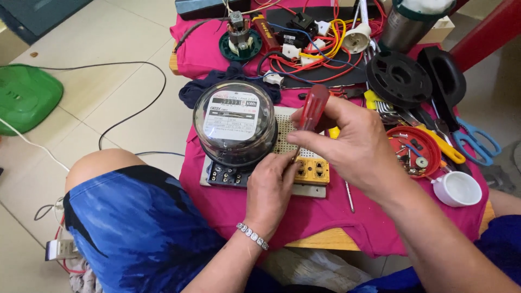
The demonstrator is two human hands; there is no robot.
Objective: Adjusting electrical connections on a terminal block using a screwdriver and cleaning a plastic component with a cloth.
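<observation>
On the pink-cloth-covered surface (325,217), dead centre, sits a round glass-domed electricity meter on a black base (234,126), mounted on a pale perforated board (287,138). All positions below are relative to that meter.

Right hand (347,144), just right of the meter: fingers closed around a red translucent-handled screwdriver (313,108), handle up, shaft angled down-left. Tip is hidden behind the left hand; looks aimed at the spot between the meter's terminal block and the yellow socket block (313,169) at the meter's lower right.

Left hand (269,187), below-right of the meter: fingers curled, tips pressed at the board edge by the black terminal strip (230,176). Cannot tell whether it pinches a small part or just steadies the board.

Judgement: step in hand is driving or loosening a screw at the terminal/socket area. Next move likely calls for keeping the blade seated square in the screw head and the left hand bracing the board so it doesn't slide on the cloth.

Around: red round tray of small screws and parts (415,149) to the right, white small cup (457,189) lower right, blue-handled scissors (477,142) far right, black plastic spool (399,78) upper right, tangle of red, blue and yellow wires (317,59) above, small motor on a green disc (240,39) directly above.
</observation>
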